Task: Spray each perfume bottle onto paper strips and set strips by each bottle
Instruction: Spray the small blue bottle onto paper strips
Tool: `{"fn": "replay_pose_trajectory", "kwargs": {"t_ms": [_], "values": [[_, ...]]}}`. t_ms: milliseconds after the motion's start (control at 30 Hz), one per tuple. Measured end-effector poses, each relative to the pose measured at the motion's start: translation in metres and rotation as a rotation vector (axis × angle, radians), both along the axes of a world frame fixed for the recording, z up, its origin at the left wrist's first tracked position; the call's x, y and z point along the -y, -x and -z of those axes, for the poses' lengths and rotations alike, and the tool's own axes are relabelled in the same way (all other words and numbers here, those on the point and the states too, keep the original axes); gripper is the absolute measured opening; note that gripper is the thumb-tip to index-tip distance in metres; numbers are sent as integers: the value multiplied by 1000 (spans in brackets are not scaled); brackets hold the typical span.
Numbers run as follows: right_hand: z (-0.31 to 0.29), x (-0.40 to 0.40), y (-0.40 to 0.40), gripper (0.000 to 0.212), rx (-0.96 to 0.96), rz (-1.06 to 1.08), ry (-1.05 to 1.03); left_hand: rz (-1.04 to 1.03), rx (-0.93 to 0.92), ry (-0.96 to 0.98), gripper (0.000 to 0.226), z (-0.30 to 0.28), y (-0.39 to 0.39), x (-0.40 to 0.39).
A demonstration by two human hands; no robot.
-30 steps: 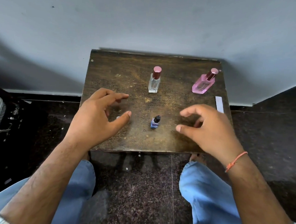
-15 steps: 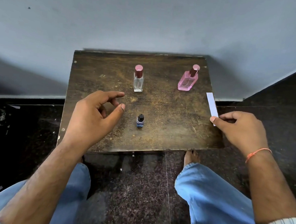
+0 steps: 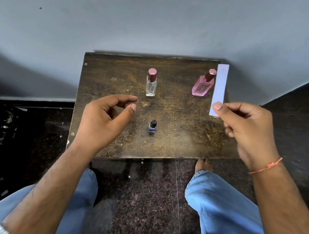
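One pale blue paper strip (image 3: 219, 88), pinched at its lower end by my right hand (image 3: 247, 129) beside the capped pink flat glass bottle (image 3: 202, 86) on the worn brown wooden table (image 3: 175, 145); left hand (image 3: 104, 121), relaxed and empty, should uncap first, I'd say.

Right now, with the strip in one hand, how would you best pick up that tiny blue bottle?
Probably with the free left hand, from above and its left. The small blue bottle stands upright and apart from the others, so pinch its squat body just under the dark cap. The right hand holds the paper strip.
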State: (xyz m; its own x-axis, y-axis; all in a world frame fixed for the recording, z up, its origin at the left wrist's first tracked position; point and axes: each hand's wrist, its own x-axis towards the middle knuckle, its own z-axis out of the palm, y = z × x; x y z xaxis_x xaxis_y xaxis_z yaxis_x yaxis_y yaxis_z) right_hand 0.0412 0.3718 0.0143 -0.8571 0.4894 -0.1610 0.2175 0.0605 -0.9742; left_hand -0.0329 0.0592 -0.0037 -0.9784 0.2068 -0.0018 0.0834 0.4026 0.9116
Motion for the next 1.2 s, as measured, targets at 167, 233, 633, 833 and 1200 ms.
{"fn": "replay_pose_trajectory", "kwargs": {"t_ms": [167, 233, 633, 833, 1200], "values": [[-3, 36, 10, 14, -38, -170, 49, 65, 80, -220, 15, 0, 3, 2], [-5, 48, 13, 12, -35, -223, 45, 113, 83, -306, 16, -2, 2, 3], [-27, 101, 21, 11, -64, -492, 38, 242, 171, -429, 39, -11, 1, 4], [-21, 112, 26, 12, -45, -539, 0, 234, 253, -481, 19, -20, 4, 11], [-19, 128, 33, 14, -151, -446, -29, 86, 307, -530, 18, -16, 6, 14]]}}
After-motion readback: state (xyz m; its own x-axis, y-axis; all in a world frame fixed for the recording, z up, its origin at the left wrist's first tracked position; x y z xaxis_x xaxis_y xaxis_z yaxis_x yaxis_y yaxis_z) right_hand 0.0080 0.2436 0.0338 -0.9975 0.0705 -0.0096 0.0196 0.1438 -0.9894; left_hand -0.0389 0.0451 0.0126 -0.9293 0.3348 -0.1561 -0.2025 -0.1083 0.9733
